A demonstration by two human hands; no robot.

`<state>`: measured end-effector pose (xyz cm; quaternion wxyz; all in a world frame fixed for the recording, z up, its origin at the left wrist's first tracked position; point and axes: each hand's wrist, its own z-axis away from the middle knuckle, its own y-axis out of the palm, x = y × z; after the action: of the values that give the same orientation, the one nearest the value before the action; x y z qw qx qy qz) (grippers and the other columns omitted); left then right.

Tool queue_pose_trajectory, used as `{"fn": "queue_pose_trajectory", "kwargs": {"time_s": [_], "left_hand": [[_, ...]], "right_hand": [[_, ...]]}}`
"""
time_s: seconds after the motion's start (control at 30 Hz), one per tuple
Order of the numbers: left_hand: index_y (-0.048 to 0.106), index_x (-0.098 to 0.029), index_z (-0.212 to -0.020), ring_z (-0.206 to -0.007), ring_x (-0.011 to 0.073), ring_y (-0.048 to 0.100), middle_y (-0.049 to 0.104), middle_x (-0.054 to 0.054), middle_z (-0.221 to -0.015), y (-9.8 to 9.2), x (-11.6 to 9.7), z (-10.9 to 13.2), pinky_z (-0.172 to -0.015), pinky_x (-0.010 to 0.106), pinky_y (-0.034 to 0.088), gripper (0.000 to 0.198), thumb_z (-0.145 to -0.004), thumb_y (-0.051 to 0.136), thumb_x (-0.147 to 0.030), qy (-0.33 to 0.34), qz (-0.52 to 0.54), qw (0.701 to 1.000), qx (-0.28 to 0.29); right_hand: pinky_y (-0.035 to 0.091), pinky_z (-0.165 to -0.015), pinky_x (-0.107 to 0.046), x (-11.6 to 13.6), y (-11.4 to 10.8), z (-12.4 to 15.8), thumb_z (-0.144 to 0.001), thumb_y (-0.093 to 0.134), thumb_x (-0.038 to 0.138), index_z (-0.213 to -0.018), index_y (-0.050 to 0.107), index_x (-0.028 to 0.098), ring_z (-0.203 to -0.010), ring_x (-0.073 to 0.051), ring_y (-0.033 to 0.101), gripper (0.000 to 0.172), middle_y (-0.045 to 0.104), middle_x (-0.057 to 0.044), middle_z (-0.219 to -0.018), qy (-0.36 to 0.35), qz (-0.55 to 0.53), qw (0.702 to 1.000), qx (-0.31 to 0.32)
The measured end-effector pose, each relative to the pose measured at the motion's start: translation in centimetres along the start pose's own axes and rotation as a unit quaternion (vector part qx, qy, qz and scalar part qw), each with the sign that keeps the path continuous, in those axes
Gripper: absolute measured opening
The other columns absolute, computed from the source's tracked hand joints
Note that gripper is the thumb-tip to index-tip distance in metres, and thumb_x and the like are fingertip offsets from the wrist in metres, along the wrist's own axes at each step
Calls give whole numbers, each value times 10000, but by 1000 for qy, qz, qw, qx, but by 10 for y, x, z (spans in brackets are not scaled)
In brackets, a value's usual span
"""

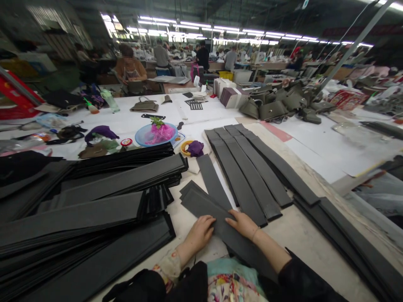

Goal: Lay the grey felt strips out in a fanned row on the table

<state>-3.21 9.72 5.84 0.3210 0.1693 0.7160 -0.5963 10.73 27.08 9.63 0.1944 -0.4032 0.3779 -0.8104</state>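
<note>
A long dark grey strip of flat, leather-like material lies slantwise in front of me, with one or more similar strips under its far end. My left hand is closed on the strip's near left edge, its fingers bent over the top. On the opposite edge, my right hand grips the same strip with thumb and fingers. Another single strip extends beyond it, partly covered. The near end of the held strip passes under my right forearm toward my lap.
Tall piles of dark strips fill the left side. Rows of overlapping strips lie to the right, and more run along the right edge. Behind are a blue bowl, a small yellow bowl and a heap of olive bags. Several people sit farther back.
</note>
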Motion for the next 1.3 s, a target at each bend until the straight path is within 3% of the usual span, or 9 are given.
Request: {"fn": "queue_pose_trajectory", "kwargs": {"time_s": [0.17, 0.33, 0.47, 0.6, 0.7, 0.8, 0.93, 1.3], "left_hand": [[506, -201, -1127, -1061, 202, 488, 541, 84, -1113, -8, 14, 15, -954, 396, 408, 337, -796, 451, -161, -69, 2, 997, -45], [472, -168, -1150, -1057, 195, 484, 523, 89, -1112, -2, 29, 8, -945, 353, 406, 344, -807, 459, -194, -105, -59, 992, -20], [457, -149, -1158, -1048, 221, 469, 508, 104, -1120, 0, 26, -7, -921, 378, 402, 365, -805, 486, -237, -110, -94, 989, -12], [494, -134, -1077, -999, 241, 471, 523, 105, -1042, -3, 21, -17, -868, 386, 411, 310, -789, 522, -247, -119, -128, 985, -4], [503, -145, -1009, -1028, 249, 450, 503, 110, -1083, -6, 19, -24, -867, 385, 397, 262, -766, 555, -230, -121, -147, 982, 2], [504, -157, -944, -1040, 237, 448, 509, 103, -1085, -8, 19, -30, -883, 372, 380, 213, -754, 574, -225, -116, -156, 981, 17], [509, -151, -890, -979, 230, 477, 540, 94, -988, -10, 20, -35, -869, 364, 381, 177, -749, 583, -231, -114, -160, 980, 36], [508, -168, -937, -980, 215, 474, 525, 76, -1003, -14, 20, -40, -857, 339, 378, 209, -760, 585, -248, -126, -146, 980, 39]], "right_hand": [[441, -760, -294, -46, -24, 52, -835, 403, 429, -1066, 563, 162, -926, -221, 609, 388, 656, -104, -999, 20, 48, 998, 28], [446, -701, -304, -67, -11, 63, -808, 480, 398, -966, 591, 158, -847, -235, 625, 308, 670, -106, -893, 74, 153, 985, 34], [423, -781, -374, -56, 2, 63, -790, 515, 306, -1022, 546, 129, -938, -280, 578, 294, 623, -152, -979, 88, 184, 979, -17], [343, -930, -377, -33, 18, 60, -793, 477, 200, -1136, 504, 170, -1130, -253, 452, 345, 508, -133, -1209, 15, 184, 981, -63], [298, -974, -410, -20, 36, 54, -758, 549, 363, -1226, 447, 177, -1224, -276, 352, 514, 380, -151, -1341, -19, 158, 984, -80], [253, -994, -444, -15, 50, 47, -661, 625, 468, -1293, 373, 170, -1271, -307, 276, 743, 284, -184, -1395, 20, 153, 985, -79], [248, -994, -439, -18, 56, 43, -652, 630, 451, -1330, 316, 160, -1256, -301, 303, 802, 309, -189, -1380, 28, 151, 985, -85], [249, -974, -440, -14, 58, 43, -676, 597, 461, -1323, 349, 188, -1205, -310, 358, 744, 352, -179, -1351, 42, 173, 979, -96]]}}
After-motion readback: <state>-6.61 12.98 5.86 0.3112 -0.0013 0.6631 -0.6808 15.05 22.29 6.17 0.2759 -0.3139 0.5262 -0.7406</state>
